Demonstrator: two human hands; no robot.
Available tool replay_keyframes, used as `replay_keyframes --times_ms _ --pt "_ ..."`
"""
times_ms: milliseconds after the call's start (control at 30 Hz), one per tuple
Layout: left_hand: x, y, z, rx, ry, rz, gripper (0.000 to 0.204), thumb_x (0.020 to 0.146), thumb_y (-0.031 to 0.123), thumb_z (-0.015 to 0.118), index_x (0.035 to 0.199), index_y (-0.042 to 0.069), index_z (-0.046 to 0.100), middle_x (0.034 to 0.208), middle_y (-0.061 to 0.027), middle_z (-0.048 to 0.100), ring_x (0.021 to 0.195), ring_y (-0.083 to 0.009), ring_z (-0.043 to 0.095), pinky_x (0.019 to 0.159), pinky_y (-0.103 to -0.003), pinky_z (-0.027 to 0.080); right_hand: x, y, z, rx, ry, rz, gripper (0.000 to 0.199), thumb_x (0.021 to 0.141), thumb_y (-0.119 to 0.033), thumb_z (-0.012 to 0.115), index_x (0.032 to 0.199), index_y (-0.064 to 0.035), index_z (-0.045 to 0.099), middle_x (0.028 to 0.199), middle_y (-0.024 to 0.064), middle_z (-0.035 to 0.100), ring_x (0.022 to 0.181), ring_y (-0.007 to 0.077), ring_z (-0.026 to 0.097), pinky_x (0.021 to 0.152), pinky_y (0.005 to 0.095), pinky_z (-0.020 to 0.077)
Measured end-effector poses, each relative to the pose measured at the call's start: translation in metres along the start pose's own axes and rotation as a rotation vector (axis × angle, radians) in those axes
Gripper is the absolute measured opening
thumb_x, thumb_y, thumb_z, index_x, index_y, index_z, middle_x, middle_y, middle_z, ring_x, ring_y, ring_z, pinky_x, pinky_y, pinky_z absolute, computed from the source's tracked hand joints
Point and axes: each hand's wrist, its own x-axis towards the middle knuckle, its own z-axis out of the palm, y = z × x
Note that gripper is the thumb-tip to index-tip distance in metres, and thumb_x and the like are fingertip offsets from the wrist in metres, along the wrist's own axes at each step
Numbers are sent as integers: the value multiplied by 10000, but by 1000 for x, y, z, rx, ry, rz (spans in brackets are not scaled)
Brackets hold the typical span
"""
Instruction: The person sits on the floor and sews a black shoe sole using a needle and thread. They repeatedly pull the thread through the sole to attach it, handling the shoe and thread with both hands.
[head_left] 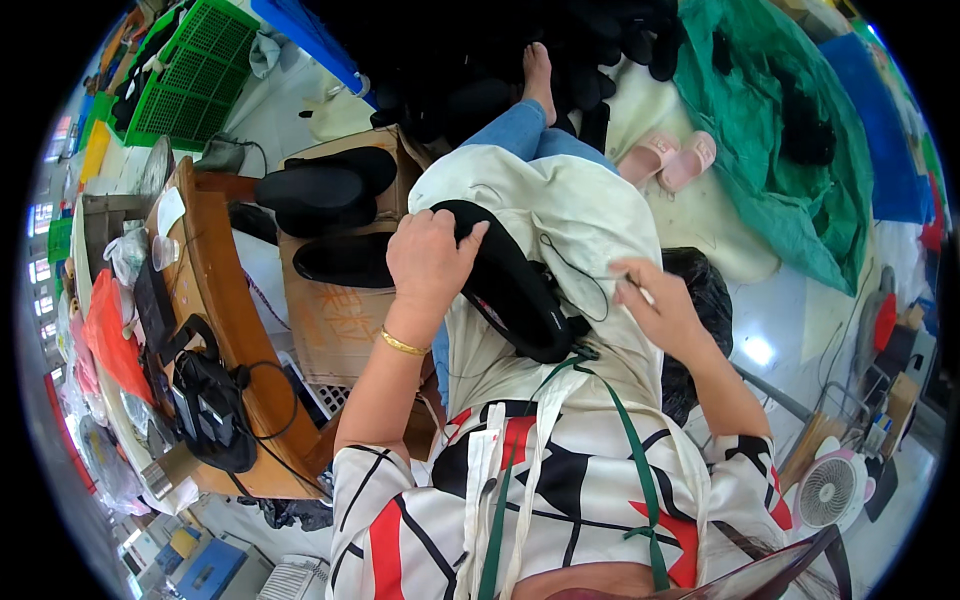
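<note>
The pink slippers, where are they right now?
The pink slippers lie on the floor in the upper right of the head view, between the person's raised leg and the green sheet.

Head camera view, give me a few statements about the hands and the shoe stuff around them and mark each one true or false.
1. The left hand grips a black shoe piece. True.
2. The right hand holds a pair of pink slippers. False: the pink slippers lie on the floor, apart from both hands; the right hand pinches a thin black thread.
3. More black shoe pieces lie on a cardboard box to the person's left. True.
4. A gold bracelet sits on the right wrist. False: it is on the left wrist.
5. The green crate rests on the person's lap. False: it stands far off at upper left.
</note>
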Motion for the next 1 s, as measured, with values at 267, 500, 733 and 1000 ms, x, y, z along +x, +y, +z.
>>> replay_keyframes --times_ms 267,500,733,1000 --pt "-15 -24 6 -397 -198 -487 252 827 233 695 817 -15 652 685 -77 647 589 -189 605 547 -316 464 76 -29 74 441 -280 127 157 954 -155 545 996 -17 607 753 86 675 693 167 663 650 316 517" --pt "-26 -15 3 -1064 -212 -943 101 861 115 674 871 16 653 708 -5 633 571 -56 563 499 -187 437 100 -6 128 15 -207 -173 131 891 -149 523 910 -32 581 774 223 642 749 421 621 668 501 484" --pt "-27 -16 10 -1094 -189 -965 92 861 109 677 864 20 652 707 -6 634 557 -56 556 502 -190 443 106 -6 126 -18 -226 -152 127 873 -124 543 935 -23 591 784 205 653 740 404 634 663 474 494" --pt "-27 -17 11 -1109 -190 -969 91 861 112 674 881 25 654 698 5 623 544 -49 540 503 -188 436 111 -5 128 -49 -234 -205 123 866 -122 522 900 -24 586 763 202 652 726 405 635 670 496 499"
